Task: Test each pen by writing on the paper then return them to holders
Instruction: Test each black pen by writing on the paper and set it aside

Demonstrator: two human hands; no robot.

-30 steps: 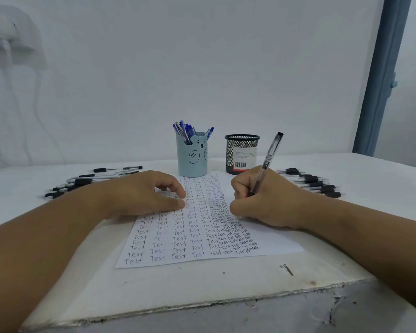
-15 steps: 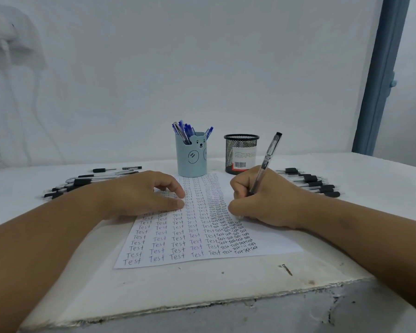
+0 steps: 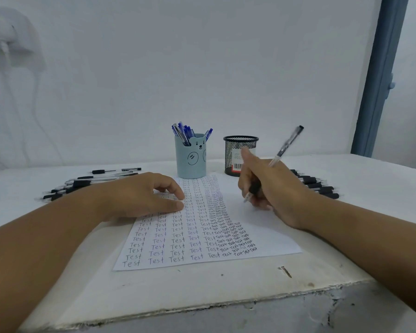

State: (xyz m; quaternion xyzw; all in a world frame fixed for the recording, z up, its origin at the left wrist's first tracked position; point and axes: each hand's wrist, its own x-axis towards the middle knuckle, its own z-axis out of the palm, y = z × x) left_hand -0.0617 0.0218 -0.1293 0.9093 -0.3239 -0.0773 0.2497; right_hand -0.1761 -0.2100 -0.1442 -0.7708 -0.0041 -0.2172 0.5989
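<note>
A white sheet of paper [image 3: 262, 227] covered with rows of the word "Test" lies in the middle of the table. My left hand [image 3: 139, 195] rests flat on its upper left part. My right hand [image 3: 271, 188] grips a clear black pen [image 3: 286, 145] just above the paper's right side, tip lifted off the sheet and forefinger raised. Behind the paper stand a light blue bear holder [image 3: 190, 157] with several blue pens and a black mesh holder [image 3: 240, 150], whose inside I cannot see.
Several black pens [image 3: 82, 183] lie in a row at the left of the table, and another row of black pens [image 3: 320, 186] lies at the right behind my right wrist. The table's chipped front edge [image 3: 202, 308] is near. A blue door frame [image 3: 380, 75] stands at the right.
My right hand has lifted the pen off the paper and moved up and to the right, the pen now tilted and blurred. The left hand has stayed in place.
</note>
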